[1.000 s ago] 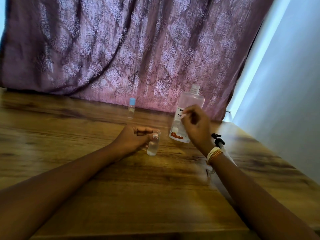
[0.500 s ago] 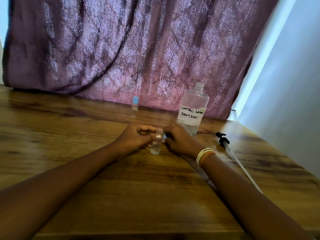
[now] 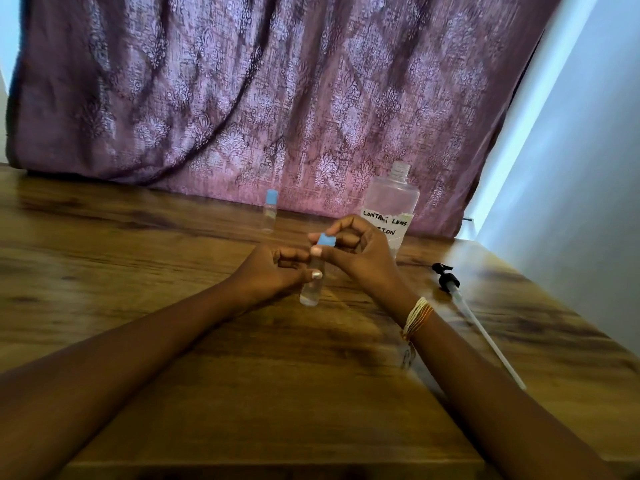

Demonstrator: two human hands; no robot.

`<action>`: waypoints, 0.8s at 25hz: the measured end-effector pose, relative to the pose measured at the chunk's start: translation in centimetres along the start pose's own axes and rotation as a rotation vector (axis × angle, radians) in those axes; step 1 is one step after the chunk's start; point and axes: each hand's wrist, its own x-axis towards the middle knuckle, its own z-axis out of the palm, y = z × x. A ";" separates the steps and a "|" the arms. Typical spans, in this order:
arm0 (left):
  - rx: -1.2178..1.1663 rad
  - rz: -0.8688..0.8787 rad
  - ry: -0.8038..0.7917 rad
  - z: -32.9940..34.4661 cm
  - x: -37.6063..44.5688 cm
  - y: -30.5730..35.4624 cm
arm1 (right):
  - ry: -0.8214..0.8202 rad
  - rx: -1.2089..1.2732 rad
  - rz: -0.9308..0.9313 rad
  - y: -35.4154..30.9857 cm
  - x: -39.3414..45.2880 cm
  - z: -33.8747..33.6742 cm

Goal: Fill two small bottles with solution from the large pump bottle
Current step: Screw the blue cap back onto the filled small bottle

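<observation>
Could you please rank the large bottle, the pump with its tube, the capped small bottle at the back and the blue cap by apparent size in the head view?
1. large bottle
2. pump with its tube, longer but far thinner
3. capped small bottle
4. blue cap

In front of you is a wooden table [image 3: 173, 341] with dark grain streaks. Near its far edge a small clear bottle with a blue cap [image 3: 269, 211] stands upright. To the right of it stands the large clear bottle [image 3: 391, 199], uncapped, with a handwritten label. The black pump head with its long white tube [image 3: 467, 306] lies flat on the right side, apart from the large bottle.
</observation>
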 end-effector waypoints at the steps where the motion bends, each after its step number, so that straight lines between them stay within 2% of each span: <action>1: -0.010 0.007 -0.011 0.1 -0.1 0.0 | -0.054 -0.017 0.005 0.1 -0.1 0.0; 3: -0.009 0.002 -0.023 0.1 -0.1 0.0 | -0.154 -0.068 0.003 0.3 0.0 -0.4; 5: 0.028 -0.016 -0.014 0.0 0.1 -0.1 | -0.175 -0.132 -0.006 0.3 0.0 -0.5; 8: 0.037 -0.032 -0.003 -0.1 0.0 -0.2 | 0.008 -0.313 0.014 0.1 -0.2 0.1; 10: 0.037 -0.032 0.002 -0.1 0.0 -0.2 | 0.041 -0.394 0.006 0.1 -0.3 0.5; 13: 0.028 -0.056 0.014 0.0 0.0 -0.1 | -0.186 -0.253 -0.030 -0.5 -0.2 -0.2; 15: 0.030 -0.062 0.001 0.0 0.1 0.0 | -0.235 -0.221 -0.070 -0.8 0.1 -1.0; 20: 0.080 -0.041 0.017 -0.1 0.1 -0.1 | 0.013 -0.494 -0.070 -0.6 -0.2 0.0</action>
